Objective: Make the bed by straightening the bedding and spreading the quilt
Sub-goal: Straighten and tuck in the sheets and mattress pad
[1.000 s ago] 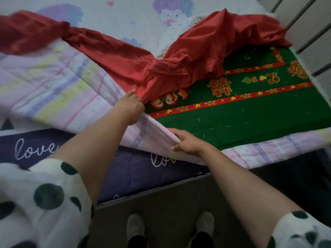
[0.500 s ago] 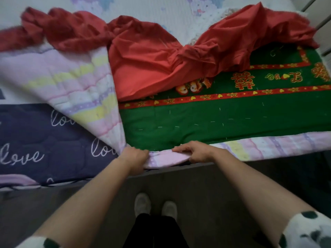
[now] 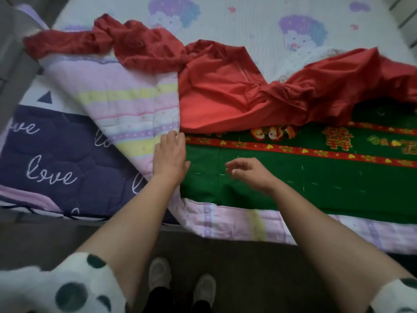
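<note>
Person stands at the long side of the bed, both arms reaching over it.

Quilt [image 3: 293, 188] lies across the near half of the bed, green face up, with a red patterned band running along it. Its pastel striped edge hangs over the bedside. At the left end a striped flap [image 3: 126, 105] is turned back diagonally, underside showing.

Left hand [image 3: 170, 154]: fingers out straight, lying flat along the flap's edge where stripes meet green. No grip on the cloth.

Right hand [image 3: 250, 171]: just beside the left, apart from it, over the green face. Fingers loosely curled, holding nothing. Cannot tell whether it touches the quilt.

Red cloth [image 3: 225, 93] is bunched in a rumpled ridge along the quilt's far side. Beyond it is a white sheet [image 3: 248, 26] with cartoon prints. A navy pad [image 3: 56, 154] lettered "love" lies uncovered at left.

Spotted sleeves [image 3: 67, 290]; light shoes [image 3: 159, 274] on the floor below.
</note>
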`<state>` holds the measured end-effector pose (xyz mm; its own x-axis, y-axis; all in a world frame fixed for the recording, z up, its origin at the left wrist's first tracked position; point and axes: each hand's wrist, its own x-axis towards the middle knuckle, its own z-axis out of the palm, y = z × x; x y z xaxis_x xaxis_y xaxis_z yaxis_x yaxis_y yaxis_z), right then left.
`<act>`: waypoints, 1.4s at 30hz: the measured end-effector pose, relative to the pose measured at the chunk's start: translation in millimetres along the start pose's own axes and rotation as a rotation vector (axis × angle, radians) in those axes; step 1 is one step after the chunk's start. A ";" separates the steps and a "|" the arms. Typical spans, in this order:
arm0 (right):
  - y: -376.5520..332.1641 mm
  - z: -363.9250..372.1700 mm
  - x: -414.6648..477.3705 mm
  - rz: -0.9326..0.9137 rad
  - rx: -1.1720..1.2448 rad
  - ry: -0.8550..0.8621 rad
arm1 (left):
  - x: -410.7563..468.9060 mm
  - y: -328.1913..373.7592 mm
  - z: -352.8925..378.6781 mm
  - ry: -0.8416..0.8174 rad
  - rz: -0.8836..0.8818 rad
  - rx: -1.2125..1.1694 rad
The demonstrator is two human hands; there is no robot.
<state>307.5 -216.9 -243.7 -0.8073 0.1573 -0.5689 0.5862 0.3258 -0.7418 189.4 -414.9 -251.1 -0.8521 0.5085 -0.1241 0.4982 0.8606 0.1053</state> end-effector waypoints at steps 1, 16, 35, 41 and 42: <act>-10.0 -0.2 8.0 -0.012 0.033 0.025 | 13.0 -1.7 -1.5 -0.013 -0.062 0.014; -131.2 63.2 113.9 0.080 0.248 0.168 | -36.7 -135.7 -0.2 0.101 -0.571 -0.577; -247.2 203.1 161.6 0.118 0.414 -0.014 | -95.1 -205.4 17.3 0.098 -0.602 -0.922; -264.7 219.4 138.1 0.025 0.380 -0.188 | -53.3 -213.6 -14.5 0.237 -0.541 -0.570; -267.2 220.4 137.0 0.022 0.369 -0.183 | -52.1 -215.7 -19.0 0.249 -0.527 -0.522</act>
<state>55.4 -487.8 -201.7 -0.7881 -0.0188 -0.6152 0.6154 -0.0372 -0.7873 123.2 -627.6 -248.6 -0.9969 -0.0384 -0.0681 -0.0697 0.8306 0.5525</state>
